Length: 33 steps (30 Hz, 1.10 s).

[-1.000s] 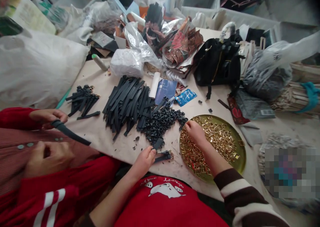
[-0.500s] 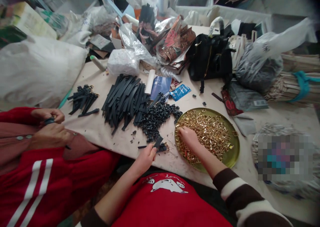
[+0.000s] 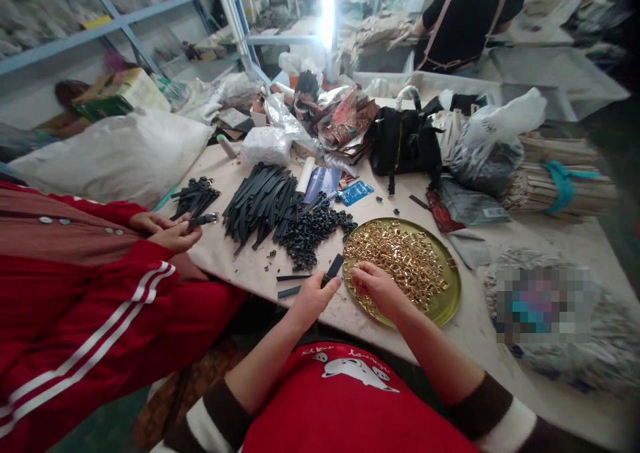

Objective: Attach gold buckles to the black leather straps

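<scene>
Pinching a dark strap (image 3: pixel 335 266) between thumb and forefinger, the left hand (image 3: pixel 315 296) keeps its far end pointing up and away from the wearer. Right beside it, the right hand (image 3: pixel 377 289) hangs over the tray's left rim with fingers curled; whether they press on a buckle cannot be told. Under and beyond them lie gold buckles (image 3: pixel 407 256) in the round tray (image 3: pixel 454 300). Two loose straps (image 3: pixel 291 292) lie left of the left fingers, black loops (image 3: pixel 320 232) ahead, and a strap pile (image 3: pixel 263 200) farther left.

A buckle could drop or snag, since the pieces are small and tangled; the right forearm, crossing the rim, might tip the tray if it leaned. The desk's (image 3: pixel 235 266) near edge runs close below the left fingers, so a slipped strap could fall off. Room between the fingers and loops is narrow; a co-worker's hands (image 3: pixel 177 234) are well left.
</scene>
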{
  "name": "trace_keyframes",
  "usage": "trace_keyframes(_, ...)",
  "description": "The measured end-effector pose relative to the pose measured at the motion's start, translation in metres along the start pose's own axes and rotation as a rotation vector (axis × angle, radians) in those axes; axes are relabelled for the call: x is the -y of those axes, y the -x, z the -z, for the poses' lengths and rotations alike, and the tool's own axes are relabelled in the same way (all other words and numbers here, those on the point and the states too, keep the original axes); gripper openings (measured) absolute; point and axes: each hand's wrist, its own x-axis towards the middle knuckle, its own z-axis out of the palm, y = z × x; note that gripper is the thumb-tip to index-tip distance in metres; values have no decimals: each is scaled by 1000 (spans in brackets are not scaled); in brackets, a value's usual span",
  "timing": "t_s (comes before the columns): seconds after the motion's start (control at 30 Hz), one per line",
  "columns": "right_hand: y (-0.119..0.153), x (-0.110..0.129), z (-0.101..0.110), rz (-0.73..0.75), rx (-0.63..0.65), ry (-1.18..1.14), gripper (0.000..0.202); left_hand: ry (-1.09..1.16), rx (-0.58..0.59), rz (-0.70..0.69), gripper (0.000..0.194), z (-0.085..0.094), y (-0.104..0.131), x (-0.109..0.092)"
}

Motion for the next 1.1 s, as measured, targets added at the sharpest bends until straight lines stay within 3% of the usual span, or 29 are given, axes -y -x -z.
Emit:
trace_keyframes(0.1,30,2,-11,23,-111,-175,23,41,24,-40,28,-23,7,-9)
trace_keyframes(0.23,47,-9,-10,84,-278,-162,23,-4,20,-103,23,-48,14,-13)
trace_keyframes(0.33,54,-18,-1,64,-256,-124,25,-62,-3,-157,20,-54,14,-13)
trace_keyframes(0.43,63,-21,8,47,-153,-14,29,-140,-1,-146,19,-50,14,-12)
trace_keyframes(0.5,70,-21,12,124,-79,89,27,-159,28,-128,19,-45,15,-11)
trace_keyframes(0.6,75,-22,12,238,-30,186,18,-110,126,-98,20,-41,19,-7)
trace_keyframes(0.67,75,-24,9,221,-50,154,17,-80,209,-38,21,-41,23,-5)
trace_keyframes(0.83,65,-26,3,92,19,-84,24,22,346,63,26,-34,28,0)
trace_keyframes(0.97,55,-20,-1,-86,-112,-452,26,64,275,70,27,-15,31,1)
trace_keyframes(1.1,44,-17,-10,-268,-170,-816,31,-104,243,22,25,1,33,1)
